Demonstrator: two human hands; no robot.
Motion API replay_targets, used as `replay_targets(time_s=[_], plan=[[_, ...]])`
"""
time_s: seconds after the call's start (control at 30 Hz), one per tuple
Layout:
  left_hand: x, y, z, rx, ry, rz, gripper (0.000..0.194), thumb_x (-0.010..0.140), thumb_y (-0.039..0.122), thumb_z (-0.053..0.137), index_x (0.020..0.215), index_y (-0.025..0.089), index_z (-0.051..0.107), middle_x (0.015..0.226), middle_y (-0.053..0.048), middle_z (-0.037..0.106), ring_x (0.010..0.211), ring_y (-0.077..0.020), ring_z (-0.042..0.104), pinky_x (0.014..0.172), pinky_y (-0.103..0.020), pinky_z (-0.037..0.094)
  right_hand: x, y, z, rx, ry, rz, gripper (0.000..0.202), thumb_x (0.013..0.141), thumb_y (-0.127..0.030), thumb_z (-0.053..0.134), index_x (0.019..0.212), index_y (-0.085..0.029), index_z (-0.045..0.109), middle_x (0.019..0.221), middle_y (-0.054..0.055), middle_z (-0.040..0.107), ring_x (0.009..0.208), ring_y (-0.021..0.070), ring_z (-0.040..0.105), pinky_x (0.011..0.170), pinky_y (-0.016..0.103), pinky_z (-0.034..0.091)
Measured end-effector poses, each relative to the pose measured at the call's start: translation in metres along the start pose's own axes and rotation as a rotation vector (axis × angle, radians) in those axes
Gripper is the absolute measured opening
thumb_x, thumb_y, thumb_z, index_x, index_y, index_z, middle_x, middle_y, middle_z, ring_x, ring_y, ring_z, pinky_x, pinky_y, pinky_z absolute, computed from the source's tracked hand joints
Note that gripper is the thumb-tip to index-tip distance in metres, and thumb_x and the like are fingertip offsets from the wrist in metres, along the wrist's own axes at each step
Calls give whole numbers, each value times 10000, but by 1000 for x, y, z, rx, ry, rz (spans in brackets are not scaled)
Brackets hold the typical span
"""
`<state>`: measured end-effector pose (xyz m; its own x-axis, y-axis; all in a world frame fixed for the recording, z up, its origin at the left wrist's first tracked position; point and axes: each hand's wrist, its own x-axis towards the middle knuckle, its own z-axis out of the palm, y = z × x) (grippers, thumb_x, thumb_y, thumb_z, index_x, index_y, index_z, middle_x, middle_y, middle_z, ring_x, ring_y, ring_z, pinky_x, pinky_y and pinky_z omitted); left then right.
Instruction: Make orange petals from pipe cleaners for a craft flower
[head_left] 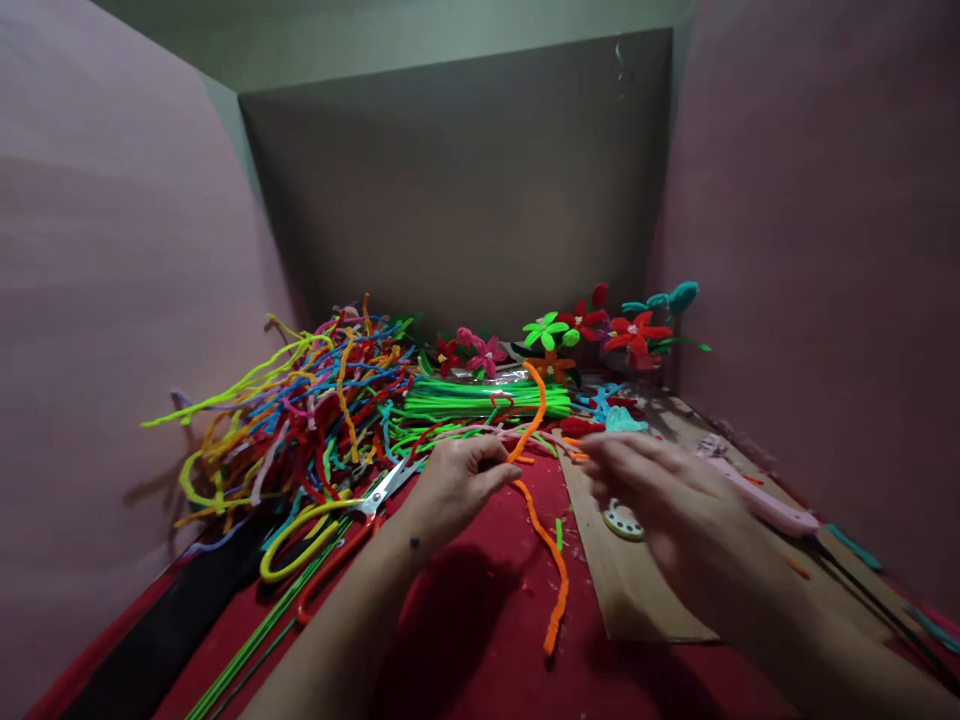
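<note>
Carefully pinching one orange pipe cleaner (537,390) in the left hand (465,485), above the red surface (480,600). Holding the blurred right hand (660,500) over cardboard (600,570); can't tell if gripping anything. Can see one pair of scissors (371,502), one pink glue gun (772,505), and one clear packet (495,378) containing many green pipe cleaners (480,400).
</note>
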<state>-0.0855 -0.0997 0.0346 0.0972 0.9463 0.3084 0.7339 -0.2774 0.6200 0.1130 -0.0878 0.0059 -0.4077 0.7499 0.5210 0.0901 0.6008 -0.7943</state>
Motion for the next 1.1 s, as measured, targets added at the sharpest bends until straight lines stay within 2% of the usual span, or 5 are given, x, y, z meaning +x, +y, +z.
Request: replay_targets(time_s=[0.13, 0.27, 0.7, 0.93, 1.1], plan=[[-5, 2, 17, 75, 13, 150, 201, 773, 272, 536, 598, 173, 535, 598, 21, 491, 581, -101, 412, 571, -203, 317, 38, -1, 23, 462, 48, 219, 276, 868, -382, 447, 829, -145, 584, 702, 43, 601, 625, 130, 576, 578, 266, 466], [-6, -2, 31, 130, -42, 115, 283, 825, 312, 466, 575, 183, 433, 544, 45, 366, 522, -92, 328, 524, -207, 259, 75, 4, 22, 1048, 363, 454, 228, 853, -286, 501, 669, -154, 477, 415, -90, 314, 337, 33, 250, 359, 168, 246], [-3, -5, 28, 272, -41, 27, 246, 849, 318, 381, 702, 222, 553, 592, 11, 490, 576, -128, 435, 549, -201, 289, 97, 38, -61, 1245, 629, 344, 321, 942, -239, 301, 649, -169, 413, 381, -107, 139, 306, 51, 120, 301, 170, 153], [-2, -10, 37, 246, 65, 21, 223, 838, 307, 408, 772, 243, 611, 647, -7, 579, 587, -137, 481, 560, -207, 312, 82, 28, -10, 1370, 450, 417, 222, 889, -292, 431, 740, -145, 503, 579, 12, 534, 515, 104, 513, 464, 231, 428], [0, -11, 35, 254, -10, 27, 249, 837, 334, 404, 724, 218, 593, 595, 15, 521, 551, -120, 430, 551, -208, 304, 75, 22, 5, 1317, 367, 434, 331, 925, -289, 360, 643, -151, 465, 367, -93, 226, 312, 50, 181, 324, 179, 186]])
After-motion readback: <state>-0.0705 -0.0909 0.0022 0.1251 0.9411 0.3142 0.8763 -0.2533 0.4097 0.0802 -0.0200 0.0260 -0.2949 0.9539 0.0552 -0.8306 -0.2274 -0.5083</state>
